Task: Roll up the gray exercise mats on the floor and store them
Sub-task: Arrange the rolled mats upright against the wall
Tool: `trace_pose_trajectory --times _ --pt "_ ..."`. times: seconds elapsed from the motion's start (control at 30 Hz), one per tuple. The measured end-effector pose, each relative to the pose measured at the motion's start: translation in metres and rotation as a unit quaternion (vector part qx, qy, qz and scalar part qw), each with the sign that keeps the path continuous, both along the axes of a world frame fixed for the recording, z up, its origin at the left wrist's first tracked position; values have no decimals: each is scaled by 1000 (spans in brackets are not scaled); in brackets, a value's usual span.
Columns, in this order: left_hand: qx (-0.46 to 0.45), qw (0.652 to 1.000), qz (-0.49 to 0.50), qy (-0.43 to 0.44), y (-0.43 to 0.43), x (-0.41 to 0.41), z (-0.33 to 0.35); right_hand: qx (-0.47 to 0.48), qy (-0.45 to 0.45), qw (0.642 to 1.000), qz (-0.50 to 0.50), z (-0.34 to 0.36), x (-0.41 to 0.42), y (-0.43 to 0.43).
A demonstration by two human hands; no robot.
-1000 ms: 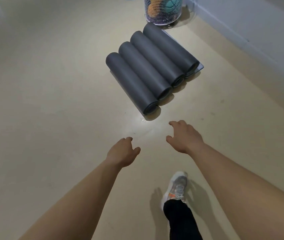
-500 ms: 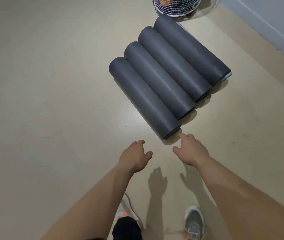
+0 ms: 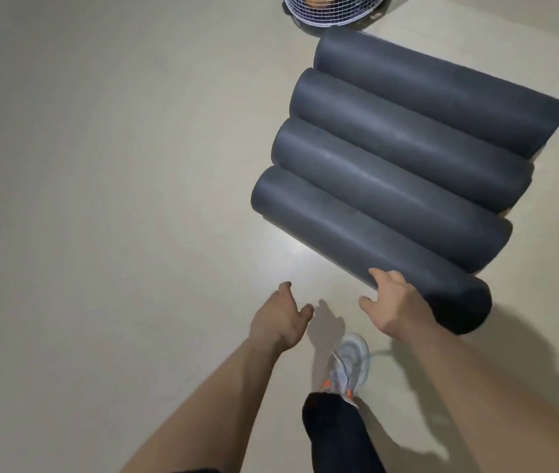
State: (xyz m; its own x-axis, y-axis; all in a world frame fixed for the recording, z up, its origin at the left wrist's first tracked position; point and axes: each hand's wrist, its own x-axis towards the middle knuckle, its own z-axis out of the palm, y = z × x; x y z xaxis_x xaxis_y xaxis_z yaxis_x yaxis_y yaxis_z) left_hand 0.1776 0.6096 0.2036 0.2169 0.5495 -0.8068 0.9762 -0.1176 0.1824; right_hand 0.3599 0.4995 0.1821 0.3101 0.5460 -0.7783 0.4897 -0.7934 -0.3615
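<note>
Floor: pale and glossy, and it carries everything in the head view.
Wire basket: white mesh, cut off by the top edge and standing just beyond the far end of the mat row; something orange shows inside, too clipped to name.
Shoe: one gray sneaker with orange accents between the forearms, with a dark trouser leg above it.
In the way: nothing lies between the hands and the rolls.
Rolled gray mats: four, lying side by side on the floor and touching along their length, slanting from upper left to lower right.
Nearest roll: the lowest of the four, its near end by the right hand.
Right hand: laid on the nearest roll close to that end — fingers bent over its curve, thumb spread out to the left, not closed round it.
Left hand: over bare floor left of the roll, fingers loosely curled, holding nothing.
Counts: four rolls, one basket, two hands, one shoe.
Change: half a second ago both hands hovered short of the roll — now the right one touches it. The rolls fill more of the view, and one shoe shows instead of two.
</note>
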Motion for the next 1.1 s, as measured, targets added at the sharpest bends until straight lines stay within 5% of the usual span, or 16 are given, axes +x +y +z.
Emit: trace_pose_trajectory --times 0.33,0.53,0.63,0.73,0.83,0.93,1.1 --pt "154 981 56 -105 227 34 -113 56 -119 991 -19 -115 -36 183" --pt "79 982 5 -172 277 38 -200 63 -207 974 -70 -185 -75 216" --pt "161 973 -55 -155 270 32 -209 111 -252 957 -94 -194 -95 194" --pt "262 927 -229 -141 247 33 -200 43 -242 956 -160 -184 -100 162" --pt "231 897 -348 -144 205 49 -190 -33 -221 940 -256 -168 -86 114" --pt "213 896 -361 -144 158 68 -188 -79 -217 906 -356 -159 -59 43" --pt "242 846 -427 -207 107 92 -206 -94 -228 850 -465 -168 -17 -49"
